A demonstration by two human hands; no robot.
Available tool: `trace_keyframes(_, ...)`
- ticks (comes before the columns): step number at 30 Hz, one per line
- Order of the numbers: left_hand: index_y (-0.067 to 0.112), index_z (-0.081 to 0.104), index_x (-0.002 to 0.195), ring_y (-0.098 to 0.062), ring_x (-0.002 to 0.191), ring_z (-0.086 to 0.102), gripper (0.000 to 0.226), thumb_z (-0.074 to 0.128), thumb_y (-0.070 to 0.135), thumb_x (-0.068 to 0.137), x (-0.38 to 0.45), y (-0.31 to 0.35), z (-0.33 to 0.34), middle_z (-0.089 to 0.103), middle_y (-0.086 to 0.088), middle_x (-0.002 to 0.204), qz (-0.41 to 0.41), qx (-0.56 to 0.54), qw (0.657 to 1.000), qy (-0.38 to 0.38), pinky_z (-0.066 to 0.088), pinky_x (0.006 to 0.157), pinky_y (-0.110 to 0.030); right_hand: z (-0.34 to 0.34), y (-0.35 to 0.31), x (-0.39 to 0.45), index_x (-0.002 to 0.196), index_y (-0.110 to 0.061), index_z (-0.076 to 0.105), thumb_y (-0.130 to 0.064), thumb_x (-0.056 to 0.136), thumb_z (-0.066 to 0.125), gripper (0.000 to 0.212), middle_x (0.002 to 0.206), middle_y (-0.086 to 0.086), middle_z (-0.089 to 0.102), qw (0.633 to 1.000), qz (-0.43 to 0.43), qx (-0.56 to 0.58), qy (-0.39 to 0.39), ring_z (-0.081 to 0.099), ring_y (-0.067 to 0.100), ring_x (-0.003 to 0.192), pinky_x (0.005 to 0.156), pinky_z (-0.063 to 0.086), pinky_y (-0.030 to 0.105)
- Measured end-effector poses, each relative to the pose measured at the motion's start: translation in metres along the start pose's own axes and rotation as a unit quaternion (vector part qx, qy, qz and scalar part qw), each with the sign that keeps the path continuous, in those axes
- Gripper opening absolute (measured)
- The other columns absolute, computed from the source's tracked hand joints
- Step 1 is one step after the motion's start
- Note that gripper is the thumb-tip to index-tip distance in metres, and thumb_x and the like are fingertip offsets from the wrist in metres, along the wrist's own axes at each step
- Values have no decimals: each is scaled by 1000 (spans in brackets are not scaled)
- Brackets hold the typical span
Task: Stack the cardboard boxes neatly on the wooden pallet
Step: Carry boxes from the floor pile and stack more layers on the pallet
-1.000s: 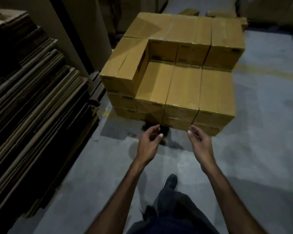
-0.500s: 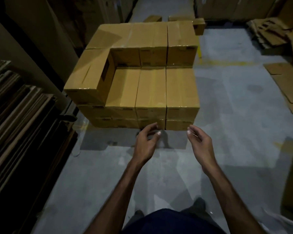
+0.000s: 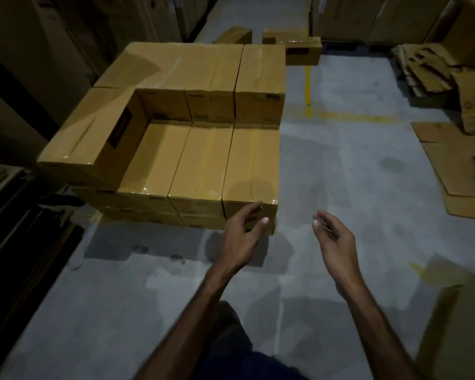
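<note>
Both the left hand [image 3: 240, 237] and right hand [image 3: 336, 237] are held empty, fingers loosely curled; the stacked boxes [image 3: 203, 160] end at the left hand's fingertips, bare floor [image 3: 340, 174] beyond the right.

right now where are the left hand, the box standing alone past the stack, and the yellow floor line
left hand [image 3: 242, 237], head view, back of the hand
lone box [image 3: 303, 52], head view, its near side face
yellow floor line [image 3: 308, 89], head view, on the stripe running away from the camera
</note>
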State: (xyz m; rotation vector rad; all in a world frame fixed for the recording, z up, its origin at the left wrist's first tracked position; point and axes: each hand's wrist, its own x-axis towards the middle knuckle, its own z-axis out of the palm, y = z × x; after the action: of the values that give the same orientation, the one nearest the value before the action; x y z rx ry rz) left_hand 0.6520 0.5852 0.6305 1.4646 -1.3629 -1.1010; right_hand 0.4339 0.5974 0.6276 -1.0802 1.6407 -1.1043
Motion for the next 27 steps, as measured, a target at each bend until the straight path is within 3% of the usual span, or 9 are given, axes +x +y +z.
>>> trace_keyframes(9,21,59,147,-12,125,62,45,67,28,103,222,34,74,63,5,143,31,11,999,-7,55,98,-32,-28,-36,206,144,-18,61,-30,103,67,44,138,-4,67,999,-4,2,33,63,9,124,108,50,32)
trace_keyframes(13,23,61,146,-11,125,63,46,68,34,102,334,63,126,64,6,144,60,-3,997,-51,58,101,-43,-57,-74,301,143,-18,62,-30,103,67,42,136,-5,68,997,-23,-5,75,63,1,120,104,49,24)
trace_keyframes(16,20,60,147,-12,124,64,47,69,32,102,405,90,165,64,3,143,74,9,994,-76,58,101,-40,-84,-94,363,142,-20,63,-29,103,66,40,133,-9,67,995,-24,1,97,60,-9,117,98,47,15)
trace_keyframes(21,22,59,148,-10,125,63,47,68,33,103,508,110,232,64,6,144,87,25,990,-111,57,101,-39,-128,-97,471,144,-25,62,-33,104,65,41,136,-11,66,992,-6,6,128,60,-1,122,106,49,28)
trace_keyframes(27,24,58,149,-9,126,62,47,66,33,104,640,134,315,62,7,146,89,42,991,-87,55,102,-37,-174,-104,643,141,-20,64,-28,103,66,39,129,-10,69,994,-32,24,105,62,-9,115,102,49,19)
